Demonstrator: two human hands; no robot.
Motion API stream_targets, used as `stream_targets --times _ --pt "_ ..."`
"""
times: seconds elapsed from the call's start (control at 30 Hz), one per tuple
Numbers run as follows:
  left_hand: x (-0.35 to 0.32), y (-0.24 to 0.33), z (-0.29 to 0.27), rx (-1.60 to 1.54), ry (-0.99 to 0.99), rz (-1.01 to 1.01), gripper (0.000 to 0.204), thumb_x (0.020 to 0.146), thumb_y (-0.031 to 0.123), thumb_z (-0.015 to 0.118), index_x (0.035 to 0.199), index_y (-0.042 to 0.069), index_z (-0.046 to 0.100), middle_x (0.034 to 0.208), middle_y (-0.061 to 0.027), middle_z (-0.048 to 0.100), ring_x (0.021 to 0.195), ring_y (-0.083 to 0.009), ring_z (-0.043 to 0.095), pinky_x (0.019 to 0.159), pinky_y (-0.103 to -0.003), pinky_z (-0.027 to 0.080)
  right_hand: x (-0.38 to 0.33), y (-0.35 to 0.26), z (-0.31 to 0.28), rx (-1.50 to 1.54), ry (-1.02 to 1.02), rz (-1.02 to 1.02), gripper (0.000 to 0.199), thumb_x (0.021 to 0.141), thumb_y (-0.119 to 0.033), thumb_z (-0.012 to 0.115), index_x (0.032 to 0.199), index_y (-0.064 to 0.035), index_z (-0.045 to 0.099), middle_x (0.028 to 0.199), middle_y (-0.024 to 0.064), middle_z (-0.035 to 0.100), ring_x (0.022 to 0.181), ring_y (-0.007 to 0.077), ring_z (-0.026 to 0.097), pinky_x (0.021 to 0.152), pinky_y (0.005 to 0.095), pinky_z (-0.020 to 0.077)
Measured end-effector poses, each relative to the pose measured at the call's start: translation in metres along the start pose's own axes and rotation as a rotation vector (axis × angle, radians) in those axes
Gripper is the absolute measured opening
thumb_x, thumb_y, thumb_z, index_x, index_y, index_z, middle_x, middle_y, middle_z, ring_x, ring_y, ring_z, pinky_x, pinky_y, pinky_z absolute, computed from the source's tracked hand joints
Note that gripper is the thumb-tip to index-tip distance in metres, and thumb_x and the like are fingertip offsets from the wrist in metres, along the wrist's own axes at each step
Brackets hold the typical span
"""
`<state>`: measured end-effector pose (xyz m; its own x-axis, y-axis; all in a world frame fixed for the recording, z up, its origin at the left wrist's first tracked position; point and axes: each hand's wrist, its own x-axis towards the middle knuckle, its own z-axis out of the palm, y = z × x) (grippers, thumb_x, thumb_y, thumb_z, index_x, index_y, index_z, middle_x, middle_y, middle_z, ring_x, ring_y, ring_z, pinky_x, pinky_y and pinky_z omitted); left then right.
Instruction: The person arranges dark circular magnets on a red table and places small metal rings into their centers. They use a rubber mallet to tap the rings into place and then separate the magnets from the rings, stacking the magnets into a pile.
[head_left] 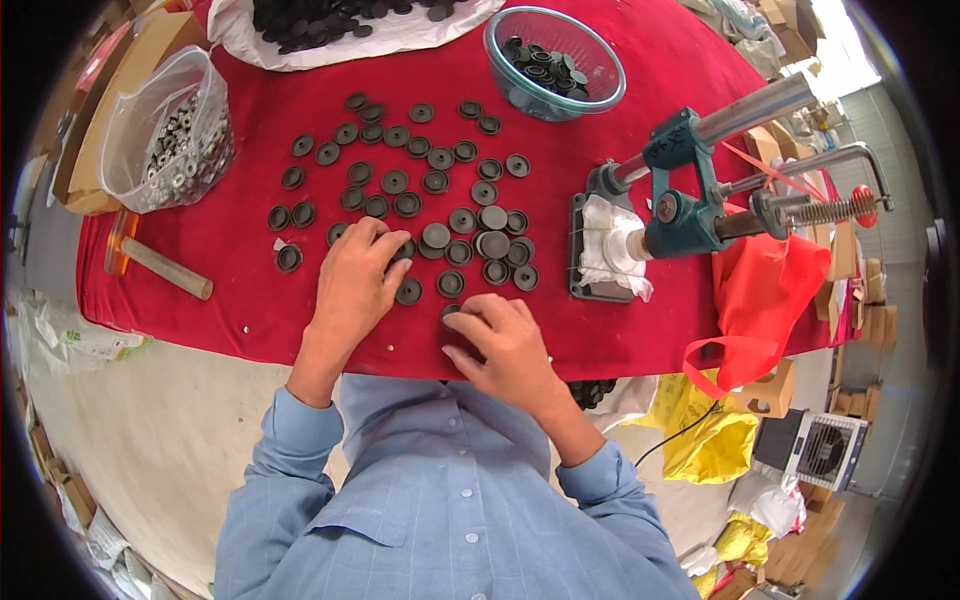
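Many round black plastic caps [394,181] lie spread over the red cloth, most with the hollow, rimmed side up. A few flat black discs [435,235] rest on top of caps near the middle. My left hand [352,277] is closed, with a black cap [404,251] pinched between thumb and fingers just above the cloth. Close to the table's front edge is my right hand [503,345], its thumb and fingers apart. Its fingertips touch or nearly touch another black cap [451,312], partly hidden by them.
A teal hand press [690,205] stands at right, beside a red bag [765,290]. A clear bowl [500,75] holds black discs; a plastic tub [125,165] holds small metal parts. Near it lies a hammer [165,268]. A white sack [400,45] with black pieces lies far back.
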<state>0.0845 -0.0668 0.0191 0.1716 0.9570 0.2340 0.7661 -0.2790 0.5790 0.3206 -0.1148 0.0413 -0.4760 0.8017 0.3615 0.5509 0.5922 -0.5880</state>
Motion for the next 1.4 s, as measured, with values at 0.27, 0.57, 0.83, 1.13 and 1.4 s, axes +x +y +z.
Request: stream_targets --times 0.27,0.57,0.83,1.13,1.4 --pt "0.013 0.016 -0.009 0.112 0.035 0.047 0.042 0.086 0.01 0.082 0.125 0.002 0.07 0.119 -0.0139 0.064 0.11 -0.0342 0.066 0.092 -0.047 0.055 0.041 0.063 -0.009 -0.248 0.131 0.126 0.039 0.083 -0.009 0.085 0.119 -0.0083 0.071 0.113 0.0112 0.065 0.101 0.0304 0.067 0.085 0.0449 0.0521" --pt "0.038 0.024 0.017 -0.023 -0.085 0.14 0.032 0.091 0.006 0.079 0.122 0.001 0.075 0.116 -0.0145 0.069 0.103 -0.0335 0.069 0.088 -0.042 0.056 0.066 0.09 -0.025 -0.031 0.255 0.209 0.024 0.091 -0.01 0.079 0.114 -0.0037 0.072 0.095 0.0164 0.071 0.089 0.0384 0.072 0.078 0.0496 0.0562" --pt "0.055 0.008 0.015 -0.088 0.047 0.05 0.017 0.095 0.006 0.075 0.112 0.001 0.077 0.102 -0.0137 0.073 0.081 -0.031 0.071 0.073 -0.041 0.055 0.092 0.117 -0.014 -0.204 0.336 0.394 0.022 0.095 -0.015 0.077 0.114 -0.0034 0.073 0.102 0.0196 0.07 0.089 0.0416 0.073 0.081 0.0496 0.0597" --pt "0.051 0.022 0.017 -0.098 0.068 0.033 0.02 0.094 0.008 0.078 0.113 0.002 0.076 0.104 -0.011 0.069 0.08 -0.0256 0.07 0.07 -0.038 0.056 0.077 0.093 -0.007 -0.263 0.11 0.215 0.032 0.085 -0.017 0.087 0.109 -0.0029 0.072 0.102 0.0157 0.07 0.096 0.0347 0.071 0.081 0.0468 0.0569" --pt "0.048 0.047 0.038 -0.131 -0.075 0.154 0.036 0.084 0.012 0.087 0.116 0.001 0.075 0.11 -0.0117 0.068 0.09 -0.0285 0.072 0.077 -0.041 0.059 0.079 0.094 -0.025 0.103 0.076 0.373 0.025 0.085 -0.003 0.081 0.107 0.0008 0.072 0.09 0.0131 0.072 0.074 0.0237 0.069 0.071 0.0379 0.0566"
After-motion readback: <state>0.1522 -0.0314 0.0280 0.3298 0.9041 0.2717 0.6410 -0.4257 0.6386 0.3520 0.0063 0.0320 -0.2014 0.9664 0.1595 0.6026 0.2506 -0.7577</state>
